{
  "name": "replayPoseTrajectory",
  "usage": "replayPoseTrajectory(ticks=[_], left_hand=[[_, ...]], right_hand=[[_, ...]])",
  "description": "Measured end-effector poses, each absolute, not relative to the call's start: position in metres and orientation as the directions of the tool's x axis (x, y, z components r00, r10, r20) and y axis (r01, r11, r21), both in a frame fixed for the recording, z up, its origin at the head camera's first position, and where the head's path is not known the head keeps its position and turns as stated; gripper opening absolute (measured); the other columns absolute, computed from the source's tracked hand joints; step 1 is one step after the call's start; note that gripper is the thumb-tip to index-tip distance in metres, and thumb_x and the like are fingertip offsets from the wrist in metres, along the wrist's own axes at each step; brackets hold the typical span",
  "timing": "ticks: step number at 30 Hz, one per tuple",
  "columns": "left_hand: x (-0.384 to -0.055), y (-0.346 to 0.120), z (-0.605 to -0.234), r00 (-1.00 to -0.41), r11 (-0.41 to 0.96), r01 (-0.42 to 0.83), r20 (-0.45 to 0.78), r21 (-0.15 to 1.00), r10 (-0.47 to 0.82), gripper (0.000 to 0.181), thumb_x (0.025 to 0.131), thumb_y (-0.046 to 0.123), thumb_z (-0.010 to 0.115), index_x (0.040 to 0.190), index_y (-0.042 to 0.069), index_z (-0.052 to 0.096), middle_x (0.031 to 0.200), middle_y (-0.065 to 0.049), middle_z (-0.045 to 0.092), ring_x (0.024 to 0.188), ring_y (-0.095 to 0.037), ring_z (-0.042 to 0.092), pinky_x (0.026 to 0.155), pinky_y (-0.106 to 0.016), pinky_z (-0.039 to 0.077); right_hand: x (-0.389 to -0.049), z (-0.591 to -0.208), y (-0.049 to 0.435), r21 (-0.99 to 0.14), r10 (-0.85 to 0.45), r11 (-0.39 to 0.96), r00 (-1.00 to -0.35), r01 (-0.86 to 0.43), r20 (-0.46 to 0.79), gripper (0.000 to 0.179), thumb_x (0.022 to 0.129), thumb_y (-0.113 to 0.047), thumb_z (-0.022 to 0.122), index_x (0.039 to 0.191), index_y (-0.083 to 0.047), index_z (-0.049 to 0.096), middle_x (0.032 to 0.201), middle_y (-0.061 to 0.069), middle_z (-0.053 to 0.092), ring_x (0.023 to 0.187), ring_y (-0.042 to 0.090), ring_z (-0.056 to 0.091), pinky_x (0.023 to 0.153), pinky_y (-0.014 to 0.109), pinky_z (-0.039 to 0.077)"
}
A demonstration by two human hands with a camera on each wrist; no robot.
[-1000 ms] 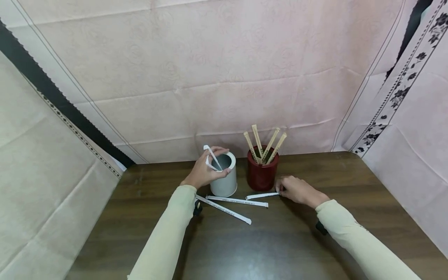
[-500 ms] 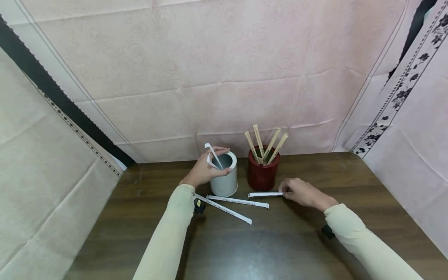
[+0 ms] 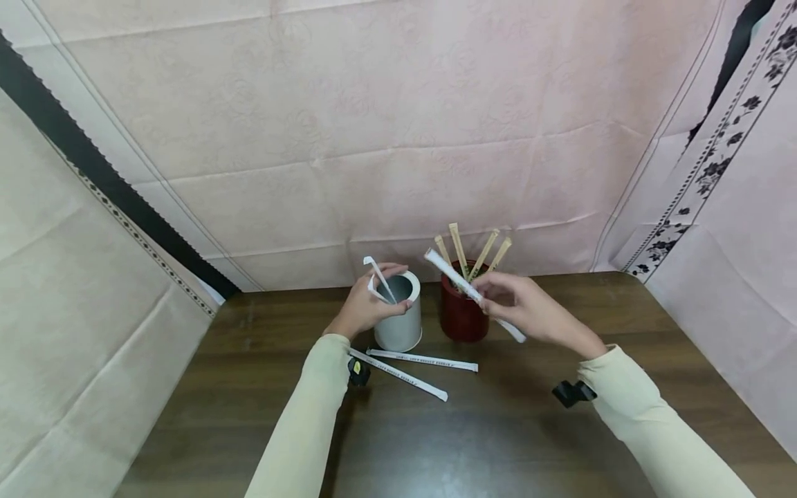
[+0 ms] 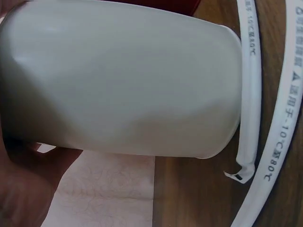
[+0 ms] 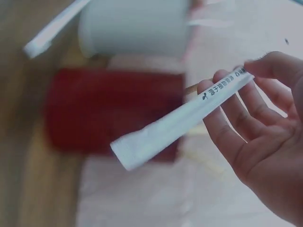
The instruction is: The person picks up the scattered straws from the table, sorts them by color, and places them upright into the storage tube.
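Note:
My left hand (image 3: 364,304) grips the grey cup (image 3: 401,328) near its rim; the cup stands upright. Inside it leans a white wrapped straw (image 3: 378,273), with the end of another white piece beside it, partly hidden. My right hand (image 3: 529,308) pinches a white paper-wrapped straw (image 3: 450,271), tilted, in front of the dark red cup (image 3: 461,321). In the right wrist view, printed characters show on this wrapped straw (image 5: 184,118) between thumb and fingertips. Two more wrapped straws, one (image 3: 423,358) behind the other (image 3: 405,377), lie by the grey cup's base.
Several beige wrapped sticks (image 3: 457,245) stand in the red cup, right of the grey one. Both cups are near the back edge of the brown wooden table (image 3: 398,443). A pale cloth (image 3: 398,138) hangs behind, with more cloth at both sides.
My right hand has lifted the wrapped straw off the table, first sliding slightly right, then raising it up and left before the red cup. My left hand stays on the grey cup.

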State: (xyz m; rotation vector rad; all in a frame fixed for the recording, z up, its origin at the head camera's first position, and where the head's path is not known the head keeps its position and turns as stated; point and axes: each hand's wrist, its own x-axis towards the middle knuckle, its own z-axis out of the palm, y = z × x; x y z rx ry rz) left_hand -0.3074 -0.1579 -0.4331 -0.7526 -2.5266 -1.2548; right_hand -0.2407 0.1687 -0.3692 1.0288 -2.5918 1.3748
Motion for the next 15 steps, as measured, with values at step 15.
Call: replayPoseTrajectory(ticks=[15], left_hand=[[-0.309, -0.155, -0.440, -0.863, 0.536, 0.504, 0.425, 0.677, 0.274, 0.064, 0.080, 0.041, 0.090, 0.138, 0.023, 0.071, 0.145, 0.003, 0.063, 0.132, -0.023, 0.060, 0.106, -0.053, 0.049]], right_hand=[[-0.260, -0.323, 0.081, -0.838, -0.175, 0.148, -0.848, -0.525, 0.500, 0.019, 0.105, -0.007, 0.063, 0.121, 0.003, 0.062, 0.113, 0.017, 0.067, 0.109, 0.030, 0.068, 0.091, 0.040, 0.060]])
